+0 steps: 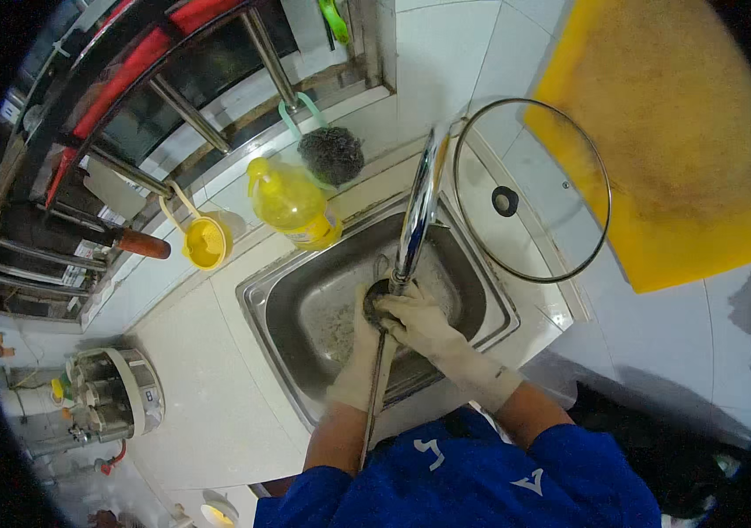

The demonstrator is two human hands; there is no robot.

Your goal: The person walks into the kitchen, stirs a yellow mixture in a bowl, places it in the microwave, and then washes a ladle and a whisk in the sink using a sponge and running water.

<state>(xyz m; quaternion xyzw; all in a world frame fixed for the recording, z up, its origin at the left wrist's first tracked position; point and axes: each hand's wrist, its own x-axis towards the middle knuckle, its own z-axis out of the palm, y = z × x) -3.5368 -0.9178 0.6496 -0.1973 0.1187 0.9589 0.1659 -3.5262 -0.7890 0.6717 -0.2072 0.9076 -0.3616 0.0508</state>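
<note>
Both my hands wear pale rubber gloves and work over a stainless steel sink (pixel 322 310). A long-handled metal utensil (pixel 372 389), perhaps a ladle, lies along my left forearm with its dark round head (pixel 375 300) under the faucet. My left hand (pixel 365 330) is around the utensil near its head, with part of the fingers hidden. The fingers of my right hand (pixel 415 320) press on the round head; whether they hold a scrubber cannot be seen. The chrome faucet (pixel 417 218) reaches down just above my hands.
Behind the sink stands a yellow detergent bottle (pixel 293 204). A dark scouring ball (pixel 331 156) and a yellow strainer cup (pixel 206 243) hang by the window bars. At right are a glass lid (pixel 533 224) and a yellow cutting board (pixel 679 132). A round condiment rack (pixel 114 389) stands left.
</note>
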